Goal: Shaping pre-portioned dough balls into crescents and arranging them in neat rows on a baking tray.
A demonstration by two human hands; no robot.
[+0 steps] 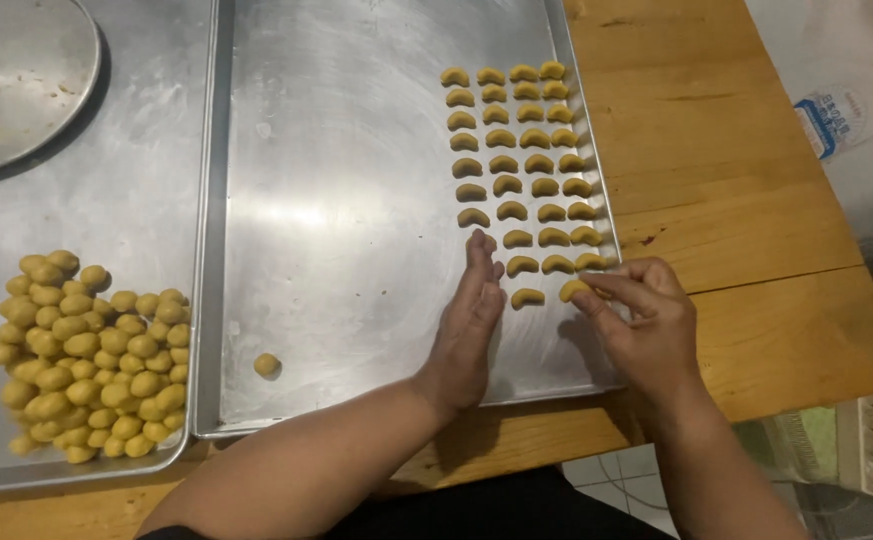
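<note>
**Operator A:** On the head view, at 3 o'clock of the right baking tray (356, 300), report hand status.

**Operator B:** Right hand (646, 320): fingers pinched closed around one curved dough piece (573, 290), held just at the tray surface at the end of the lowest row. Left hand (468, 325): flat, fingers extended and together, edge resting on the tray just beside the crescent rows; it grips nothing.

**Operator A:** Progress?

**Operator B:** Judged as partial. Shaped crescents (521, 160) fill only a narrow block along the tray's 3 o'clock edge, four columns wide, running from 12 o'clock down toward the hands. The lowest row is incomplete: one crescent (527, 297) lies there, plus the piece in the right hand. The rest of this tray, from centre to 9 o'clock, is bare metal.

**Operator A:** Containers and contents?

**Operator B:** Right baking tray: the crescents, plus one stray dough ball (267, 365) near 7 o'clock. Left tray (146, 200): a heap of unshaped oval dough balls (91, 355) at its 7 o'clock corner, and a round metal lid or pan (16, 80) at 11 o'clock; its inside cannot be read. Both trays sit on a wooden table (716, 180).

**Operator A:** Remaining work?

**Operator B:** Judged substantial: the heap is large and apparently undiminished in bulk.
</note>
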